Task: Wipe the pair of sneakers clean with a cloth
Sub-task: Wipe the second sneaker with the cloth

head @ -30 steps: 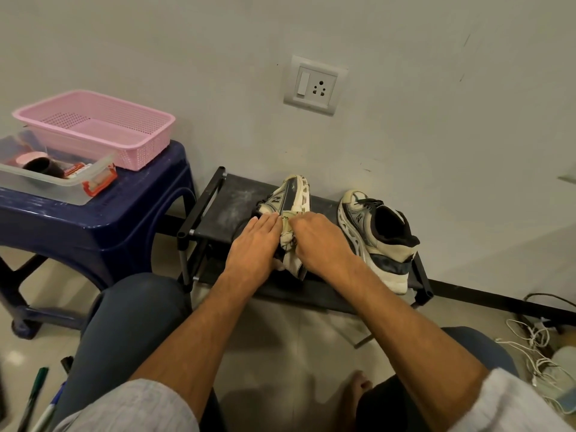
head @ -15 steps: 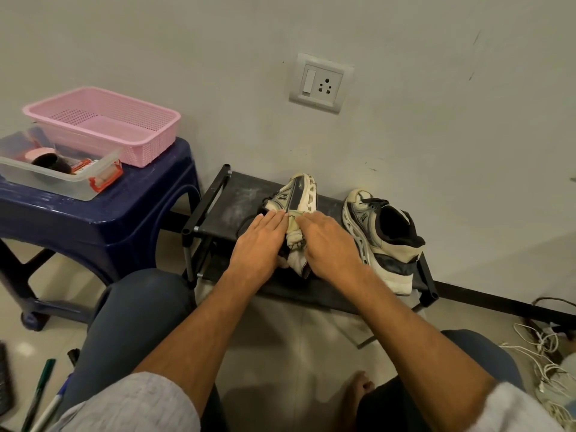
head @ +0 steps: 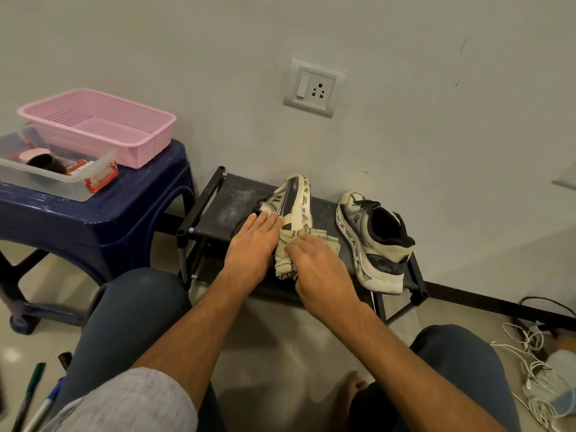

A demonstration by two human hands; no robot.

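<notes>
Two grey and cream sneakers lie on a low black rack point(head: 230, 198). The left sneaker point(head: 291, 198) is tipped on its side with its sole turned right. My left hand point(head: 252, 244) lies flat on its upper with straight fingers. My right hand point(head: 318, 266) presses a cream cloth with dark stitching point(head: 288, 255) against the sole side near the heel, fingers bent over the cloth. The right sneaker point(head: 371, 241) stands apart to the right, untouched, its opening facing me.
A blue plastic stool point(head: 93, 213) at the left carries a pink basket point(head: 99, 123) and a clear box point(head: 62, 173) of small items. Pens point(head: 31, 397) lie on the floor at lower left. Tangled white cables point(head: 530, 357) sit at the right. A wall socket point(head: 313, 87) is above the rack.
My right hand has slid the cloth toward me and rightward along the left sneaker's sole, baring more cloth. My left hand stays on the upper.
</notes>
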